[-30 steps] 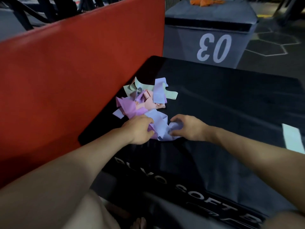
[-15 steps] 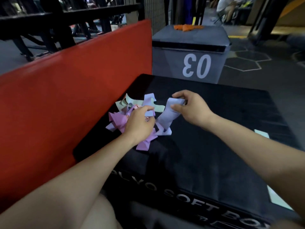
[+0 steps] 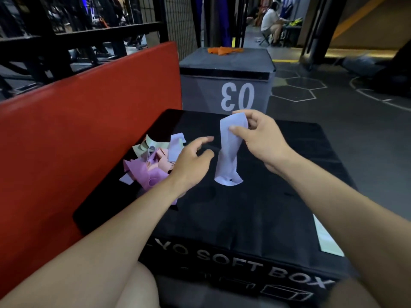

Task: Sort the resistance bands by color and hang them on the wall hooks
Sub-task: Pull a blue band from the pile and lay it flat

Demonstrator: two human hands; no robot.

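Note:
A pile of resistance bands (image 3: 153, 161) in lilac, purple, pink and pale green lies on the left part of the black soft box (image 3: 255, 210). My right hand (image 3: 260, 141) pinches the top of a lilac band (image 3: 229, 152), which hangs down with its lower end touching the box top. My left hand (image 3: 191, 163) hovers between the pile and that band, fingers loosely spread and holding nothing. No wall hooks are in view.
A red padded panel (image 3: 89, 134) stands along the left of the box. Behind it is a grey box marked 03 (image 3: 229, 85) with orange bands (image 3: 224, 50) on top. A pale strip (image 3: 327, 238) lies at the black box's right edge. A person sits far back.
My right hand has lifted the lilac band up and away from the pile. My left hand let go of the pile and opened. The view has tilted upward.

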